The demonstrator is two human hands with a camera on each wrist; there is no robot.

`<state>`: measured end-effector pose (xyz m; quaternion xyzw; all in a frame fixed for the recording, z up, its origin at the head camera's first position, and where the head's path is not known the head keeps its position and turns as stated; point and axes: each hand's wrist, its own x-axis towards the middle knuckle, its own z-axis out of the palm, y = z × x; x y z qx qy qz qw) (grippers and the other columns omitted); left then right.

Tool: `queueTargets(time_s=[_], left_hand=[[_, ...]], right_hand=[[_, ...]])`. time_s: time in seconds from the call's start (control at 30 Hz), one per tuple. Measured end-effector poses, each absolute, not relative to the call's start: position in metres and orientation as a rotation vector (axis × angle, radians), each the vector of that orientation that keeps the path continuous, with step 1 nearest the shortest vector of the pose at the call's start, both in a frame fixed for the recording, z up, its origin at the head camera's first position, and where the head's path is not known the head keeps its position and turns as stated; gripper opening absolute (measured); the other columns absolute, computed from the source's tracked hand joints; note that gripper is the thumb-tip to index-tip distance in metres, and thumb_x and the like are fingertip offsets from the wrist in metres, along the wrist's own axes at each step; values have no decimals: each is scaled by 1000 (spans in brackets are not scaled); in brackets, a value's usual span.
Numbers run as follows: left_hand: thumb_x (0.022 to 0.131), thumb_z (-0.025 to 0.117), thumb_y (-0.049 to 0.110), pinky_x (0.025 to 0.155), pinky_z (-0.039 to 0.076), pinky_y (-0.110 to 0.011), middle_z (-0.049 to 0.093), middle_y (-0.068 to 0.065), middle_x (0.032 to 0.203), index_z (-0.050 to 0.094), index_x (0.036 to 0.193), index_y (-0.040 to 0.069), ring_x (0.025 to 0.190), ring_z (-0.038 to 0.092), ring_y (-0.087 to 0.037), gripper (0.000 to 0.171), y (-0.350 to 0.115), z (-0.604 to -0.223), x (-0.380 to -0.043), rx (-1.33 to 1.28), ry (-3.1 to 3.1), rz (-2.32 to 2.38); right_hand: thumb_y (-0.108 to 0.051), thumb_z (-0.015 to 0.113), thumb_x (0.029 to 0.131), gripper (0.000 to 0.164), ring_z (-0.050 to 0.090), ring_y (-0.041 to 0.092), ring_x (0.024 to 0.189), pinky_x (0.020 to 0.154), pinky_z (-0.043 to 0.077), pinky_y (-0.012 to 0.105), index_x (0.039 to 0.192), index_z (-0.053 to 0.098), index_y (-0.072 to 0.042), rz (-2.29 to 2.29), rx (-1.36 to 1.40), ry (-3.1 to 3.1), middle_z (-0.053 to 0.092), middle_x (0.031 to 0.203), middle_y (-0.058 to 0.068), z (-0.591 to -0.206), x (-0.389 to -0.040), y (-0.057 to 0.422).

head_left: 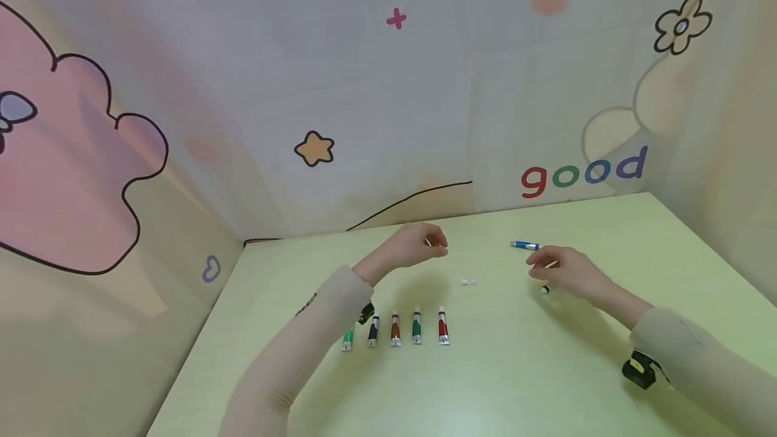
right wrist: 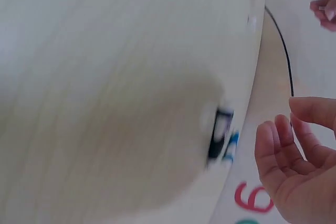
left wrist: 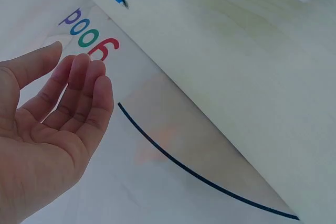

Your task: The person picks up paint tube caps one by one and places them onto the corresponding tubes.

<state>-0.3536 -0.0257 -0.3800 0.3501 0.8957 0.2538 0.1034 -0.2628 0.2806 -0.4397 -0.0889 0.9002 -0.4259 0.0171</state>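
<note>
My left hand (head_left: 419,245) hovers above the table with its fingers loosely bent; the left wrist view shows nothing in its grasp. To the right, my right hand (head_left: 567,271) hangs in the air, also loosely bent and holding nothing. Beneath it lies a black paint tube (right wrist: 218,135), mostly covered by the hand in the head view. A blue paint tube (head_left: 525,245) lies just beyond the right fingers. Between the hands are two small white caps (head_left: 469,282). Nearer me stands a row of several paint tubes, including a red tube (head_left: 443,326) and a brown tube (head_left: 396,329).
The pale green-yellow table (head_left: 485,383) meets a printed cloth backdrop (head_left: 364,86) at its back edge. In the row, the light green tube (head_left: 348,338) is partly behind my left sleeve. A dark wrist camera (head_left: 640,369) hangs under the right sleeve.
</note>
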Motion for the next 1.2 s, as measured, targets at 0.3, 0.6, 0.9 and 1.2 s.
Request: queueTargets(time_s=[0.3,0.6,0.9,1.2], left_hand=[[98,68,19,70,48,-23,67,3,91,69,107,9,80,60,-10,14,0,-394,-359,1043,2651,724],[94,73,17,75,46,-24,65,3,91,70,109,6,84,57,-12,19,18,-424,-366,1052,2662,618],[92,74,12,76,46,-22,63,3,91,70,102,11,83,55,-11,11,22,-443,-366,1084,2678,464],[93,74,13,71,44,-19,61,6,85,69,93,12,79,52,-9,5,23,-455,-365,1076,2661,442]], right_hand=[[-7,67,93,29,63,37,94,76,54,44,116,63,9,-1022,-326,2987,64,107,25,-440,-263,336],[-7,73,87,37,63,37,93,80,54,50,118,62,10,-902,-374,2935,63,110,29,-446,-270,333],[-7,78,84,58,59,45,100,88,49,60,132,50,13,-823,-342,2950,59,115,33,-458,-279,318],[-5,78,83,28,59,37,93,84,50,57,109,71,3,-760,-440,2964,63,102,18,-461,-281,318]])
